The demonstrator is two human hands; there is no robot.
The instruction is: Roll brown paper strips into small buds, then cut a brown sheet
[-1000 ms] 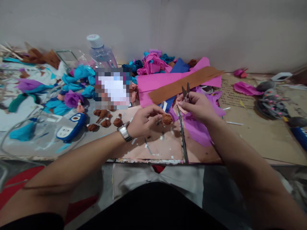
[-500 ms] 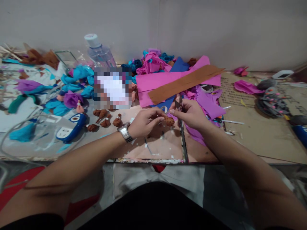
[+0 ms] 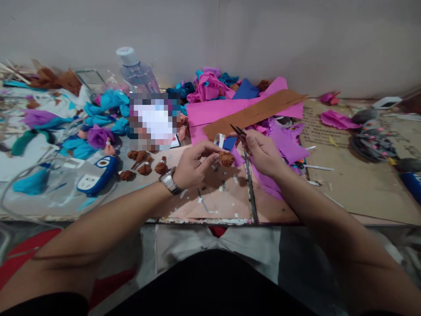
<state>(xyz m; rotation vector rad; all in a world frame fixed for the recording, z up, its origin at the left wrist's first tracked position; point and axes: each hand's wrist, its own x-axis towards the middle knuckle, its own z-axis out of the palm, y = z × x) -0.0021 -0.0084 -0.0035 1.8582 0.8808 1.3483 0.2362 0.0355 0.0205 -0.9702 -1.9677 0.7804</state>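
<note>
My left hand (image 3: pixel 199 164), with a metal watch (image 3: pixel 171 181) on its wrist, pinches a brown crepe-paper rosebud (image 3: pixel 226 159) between thumb and fingers. A looped strip of white tape (image 3: pixel 219 140) rises just behind those fingers; where it is fixed is hidden. To the right, my right hand (image 3: pixel 261 151) is closed around a pair of scissors (image 3: pixel 239 131), whose dark pointed blades aim up and left, slightly apart. The blades do not touch the rosebud. Several finished-looking brown buds (image 3: pixel 144 167) lie left of my left wrist, some bound with white.
Pink crepe sheets (image 3: pixel 210 115) and a brown strip (image 3: pixel 253 115) lie beyond my hands. A bottle (image 3: pixel 138 74), blue device (image 3: pixel 98 175) and cable are at left. A pincushion-like dark dish (image 3: pixel 373 142) sits on cardboard (image 3: pixel 355 188). The table's front edge runs below my forearms.
My right hand has drawn slightly right, away from the rosebud, and the scissor blades now show. My left hand has shifted a little left with the rosebud, and the white strip stands out more.
</note>
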